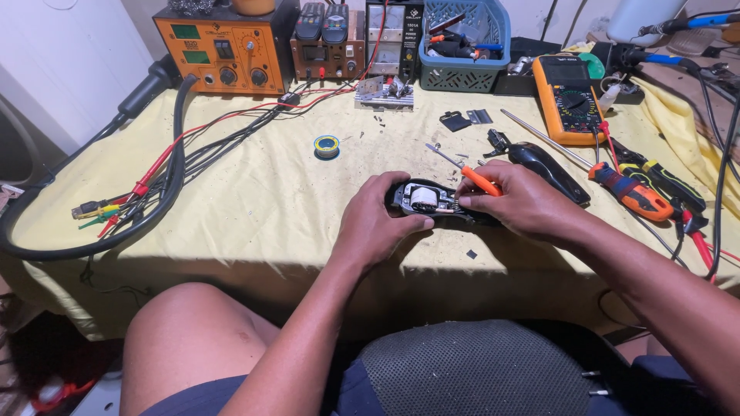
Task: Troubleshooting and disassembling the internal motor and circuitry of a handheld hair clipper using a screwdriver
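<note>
Your left hand (378, 223) grips the open black gadget (432, 202) on the yellow cloth (254, 192), just in front of the black cover (549, 171). Your right hand (516, 204) pinches the orange screwdriver (470, 174). It could slip, I think, and scratch the 1 white part inside.

Two hands, left (378, 223) and right (520, 204), work on one opened black device (428, 202). On the table (262, 200) I count one orange multimeter (568, 96), one orange soldering station (223, 54), one teal basket (462, 46), one solder spool (327, 145), two orange-handled screwdrivers (482, 181) (628, 191).
</note>
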